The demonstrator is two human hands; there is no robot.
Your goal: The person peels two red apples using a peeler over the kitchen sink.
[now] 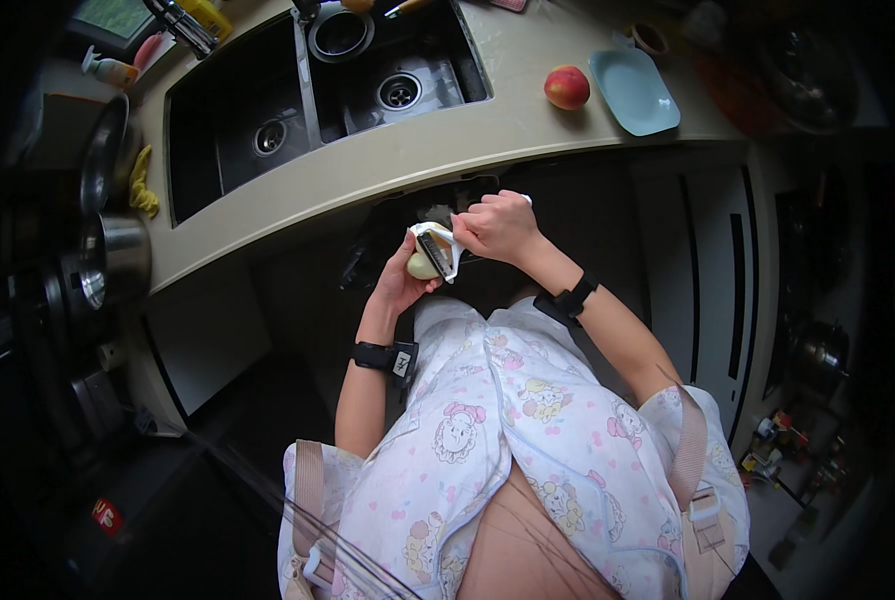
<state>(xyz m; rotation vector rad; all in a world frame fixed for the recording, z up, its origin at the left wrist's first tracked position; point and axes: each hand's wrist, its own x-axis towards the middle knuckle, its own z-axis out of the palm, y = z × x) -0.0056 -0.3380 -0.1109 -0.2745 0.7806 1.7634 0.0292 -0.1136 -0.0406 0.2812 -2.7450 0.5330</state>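
My left hand [399,279] holds a pale green, mostly peeled fruit or vegetable [420,265], its kind not clear. My right hand [501,223] is closed around the handle of a white Y-shaped peeler [455,261]. The peeler's blade lies over the front of the pale piece, touching or very close to it. Both hands are just in front of the counter edge, above a dark plastic bag [376,240] that is partly in shadow. My fingers hide some of the pale piece and most of the peeler's handle.
On the counter [507,127] sit a red and yellow round fruit [567,88] and a light blue plate [633,94]. The double sink [309,82] holds a round bowl [340,34]. Steel pots [117,251] and a yellow cloth [142,184] stand on the left.
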